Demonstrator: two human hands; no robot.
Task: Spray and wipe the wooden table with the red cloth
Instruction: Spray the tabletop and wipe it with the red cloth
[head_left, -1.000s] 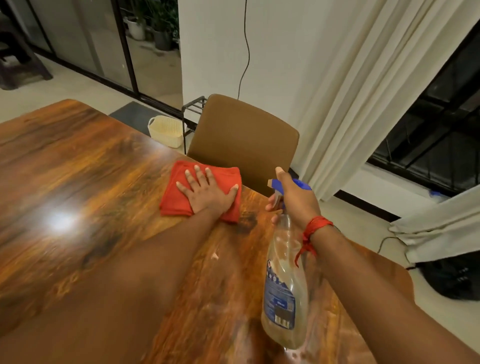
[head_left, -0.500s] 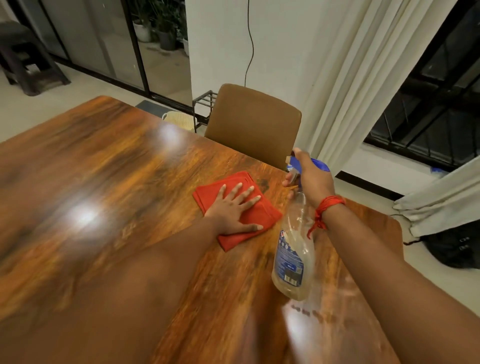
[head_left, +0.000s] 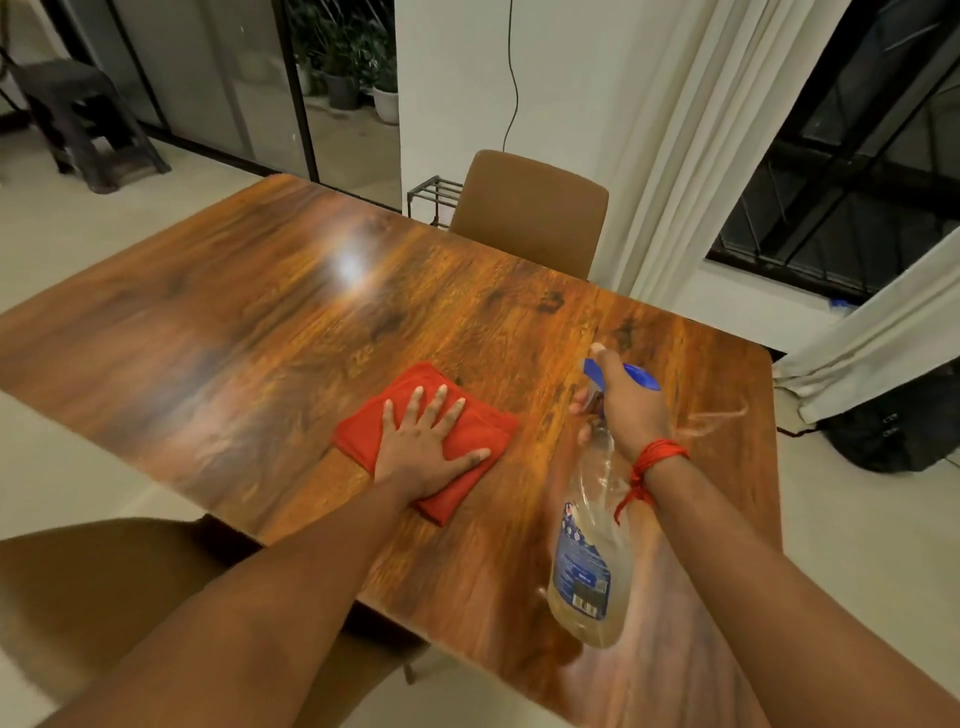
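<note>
Head view: the left hand (head_left: 426, 452) lies flat on the red cloth (head_left: 470, 447), fingers spread wide and pressing it onto the wooden table (head_left: 270, 332); it clasps nothing, only pins the folded cloth down. The cloth sits toward the near edge of the table, roughly midway along it, with bare glossy wood on every side. The right hand (head_left: 626, 410) is closed around the neck of the spray bottle (head_left: 587, 551), a finger curled at the trigger under the blue nozzle, and the bottle hangs tilted above the table near its right end, its base clear of the wood as far as can be judged. A brown chair (head_left: 530, 213) stands at the far edge. The wiping step seems to be in hand, with spraying ready to alternate. Next, the cloth likely needs sweeping across the stretches toward the left end and far edge, with firm, even pressure, the nozzle aimed ahead of it.
</note>
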